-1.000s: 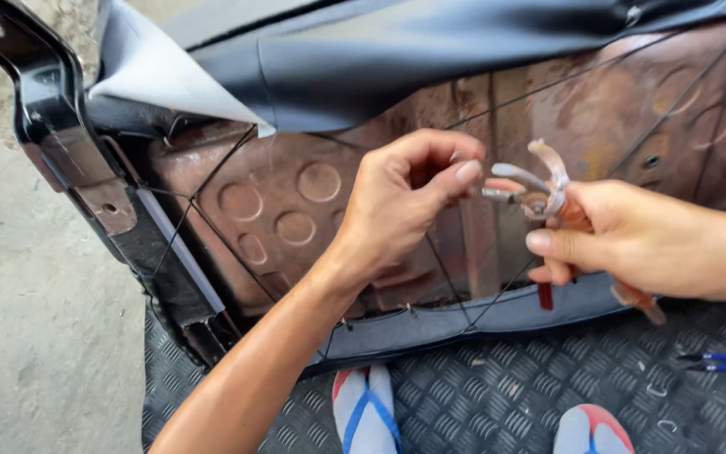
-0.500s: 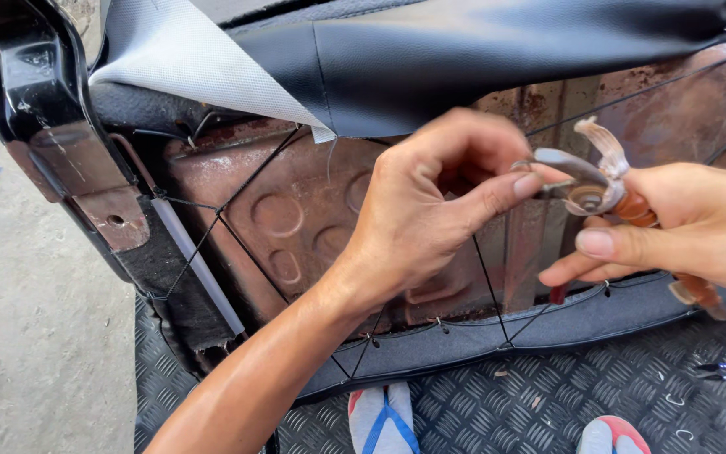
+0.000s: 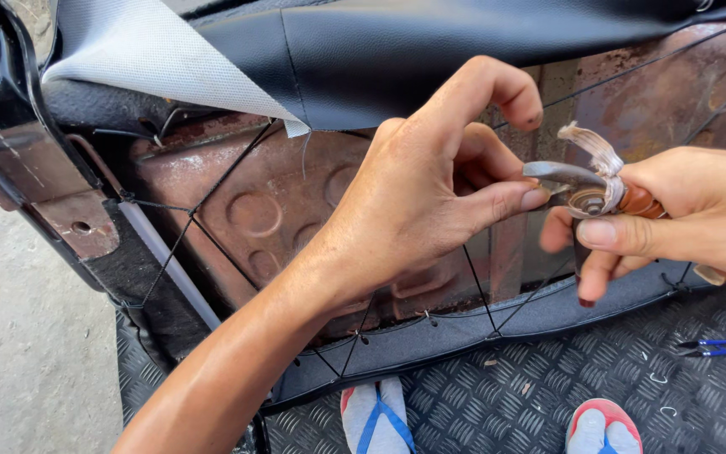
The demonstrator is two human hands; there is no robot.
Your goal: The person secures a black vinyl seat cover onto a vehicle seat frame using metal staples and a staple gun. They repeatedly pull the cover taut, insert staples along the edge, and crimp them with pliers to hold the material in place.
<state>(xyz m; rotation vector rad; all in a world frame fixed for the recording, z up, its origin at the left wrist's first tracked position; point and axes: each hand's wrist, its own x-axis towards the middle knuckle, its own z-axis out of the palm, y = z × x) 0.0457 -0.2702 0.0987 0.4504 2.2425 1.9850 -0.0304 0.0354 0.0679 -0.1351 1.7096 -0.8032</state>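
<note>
My right hand [image 3: 691, 219] grips a pair of pliers [image 3: 598, 189] with brown handles and a strip of clear tape around the joint. My left hand [image 3: 430, 189] pinches at the metal jaw tips with thumb and forefinger. What sits between the jaws is hidden by my fingers. Behind both hands lies the rusty metal underside of a seat [image 3: 254, 210], crossed by thin black cord [image 3: 212, 189] laced to the black cover edge [image 3: 464, 336].
Black vinyl cover [image 3: 430, 50] with grey fabric backing [image 3: 144, 50] folds over the top. A black metal bracket [image 3: 35, 185] stands at the left. Diamond-pattern rubber mat [image 3: 531, 395] below holds small blue scissors [image 3: 716, 346]. My sandalled feet [image 3: 380, 420] show at the bottom. Concrete floor at left.
The view has moved closer to the seat. Both hands have risen slightly and my left fingers have closed tighter on the pliers' jaw tips.
</note>
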